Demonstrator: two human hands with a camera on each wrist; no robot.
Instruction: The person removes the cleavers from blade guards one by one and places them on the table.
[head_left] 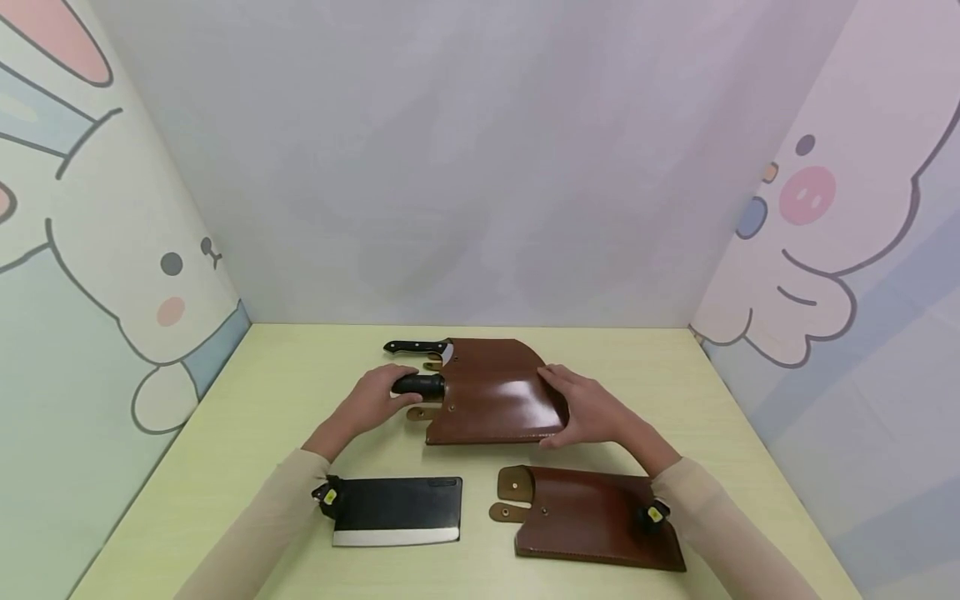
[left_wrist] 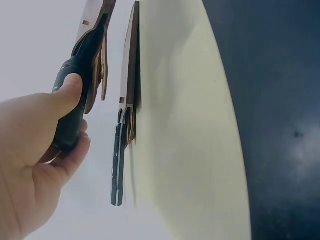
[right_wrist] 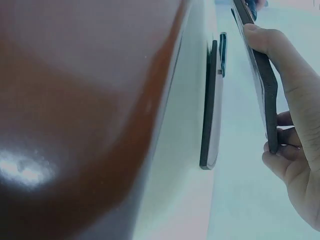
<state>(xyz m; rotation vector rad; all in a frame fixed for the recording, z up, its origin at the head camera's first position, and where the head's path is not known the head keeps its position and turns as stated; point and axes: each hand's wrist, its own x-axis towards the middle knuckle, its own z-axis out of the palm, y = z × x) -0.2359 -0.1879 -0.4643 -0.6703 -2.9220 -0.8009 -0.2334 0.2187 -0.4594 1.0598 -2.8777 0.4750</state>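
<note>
My left hand [head_left: 377,398] grips the black handle [head_left: 420,387] of a knife whose blade is hidden inside a brown leather sheath [head_left: 498,408]. In the left wrist view, thumb and fingers wrap that handle [left_wrist: 70,122]. At the sheath's other end, my right hand [head_left: 588,408] holds its right edge, thumb on the near side and fingers on the far side. Both wrist views show this sheath [right_wrist: 262,82] raised off the table. Behind it, a second sheathed knife rests on the table, its black riveted handle [head_left: 414,346] pointing left.
A cleaver [head_left: 397,504] with a dark blade and bright edge lies at front left, its handle hidden by my left wrist. Another brown sheath [head_left: 585,517] with unfastened straps [head_left: 510,512] lies front right, under my right forearm. Walls border the pale yellow table [head_left: 300,358].
</note>
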